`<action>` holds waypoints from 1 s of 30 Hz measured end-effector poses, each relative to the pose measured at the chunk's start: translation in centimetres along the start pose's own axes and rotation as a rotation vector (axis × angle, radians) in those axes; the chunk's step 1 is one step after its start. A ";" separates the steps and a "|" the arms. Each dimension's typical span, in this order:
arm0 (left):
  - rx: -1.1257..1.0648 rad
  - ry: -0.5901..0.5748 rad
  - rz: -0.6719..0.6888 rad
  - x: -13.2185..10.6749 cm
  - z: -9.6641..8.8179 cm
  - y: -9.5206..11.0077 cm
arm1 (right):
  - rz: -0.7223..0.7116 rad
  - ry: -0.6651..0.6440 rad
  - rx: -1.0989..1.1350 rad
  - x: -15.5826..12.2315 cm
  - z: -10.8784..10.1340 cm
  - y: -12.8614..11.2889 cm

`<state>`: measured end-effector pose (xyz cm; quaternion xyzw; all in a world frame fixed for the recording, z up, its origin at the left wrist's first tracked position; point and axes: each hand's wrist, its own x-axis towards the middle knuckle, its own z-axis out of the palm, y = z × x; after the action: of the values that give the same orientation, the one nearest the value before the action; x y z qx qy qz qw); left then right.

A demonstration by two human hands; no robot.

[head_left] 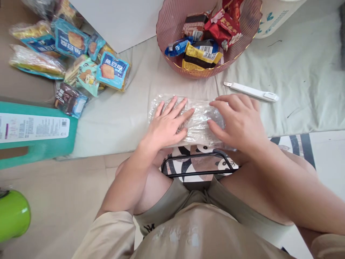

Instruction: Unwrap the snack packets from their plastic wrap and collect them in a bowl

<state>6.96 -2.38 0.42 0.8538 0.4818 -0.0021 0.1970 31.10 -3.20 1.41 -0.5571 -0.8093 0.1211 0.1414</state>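
Note:
A piece of clear, crinkled plastic wrap [201, 120] lies flat on the pale green cloth near its front edge; it looks like bubble wrap, and I cannot tell whether anything is inside. My left hand [170, 124] rests on its left part with the fingers spread and the palm down. On the right end lies my right hand [238, 120], fingers apart and slightly bent, the fingertips touching the plastic. Just beyond the right hand is a white utility knife [252, 91], its short blade showing at the left tip.
A pink ribbed bowl [167, 59] with wrapped snacks stands behind the plastic. Several snack packets [71, 39] are piled at the upper left, near a teal box [48, 149]. A white cup [277, 18] is at the back right. A green bin [14, 216] stands lower left.

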 end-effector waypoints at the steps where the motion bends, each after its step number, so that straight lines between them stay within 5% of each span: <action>1: -0.005 -0.020 0.039 -0.2 -0.1 0.1 | 0.005 0.014 0.027 0.2 0.1 0.2; 5: -0.039 -0.011 0.252 -0.5 0.3 0.5 | -0.012 0.006 0.052 1.0 1.6 1.0; 9: -0.078 0.148 0.356 -0.1 1.3 0.3 | -0.046 0.013 0.031 1.2 2.8 0.6; 15: -0.076 0.587 -0.066 0.5 1.5 -0.9 | -0.038 -0.018 0.145 1.6 2.3 -0.3; 24: -0.571 0.654 -0.366 1.0 0.9 -1.8 | 0.287 0.109 0.598 2.2 1.3 0.0; 27: -0.659 0.699 -0.402 1.1 0.2 -1.5 | 0.314 0.027 0.830 2.5 1.3 0.6; 30: -0.799 0.709 -0.343 0.6 -0.6 -1.5 | 0.297 -0.120 0.823 2.8 1.4 1.1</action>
<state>5.97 -0.97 0.35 0.5706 0.6139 0.4358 0.3279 30.60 -0.27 0.02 -0.5566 -0.6115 0.4846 0.2853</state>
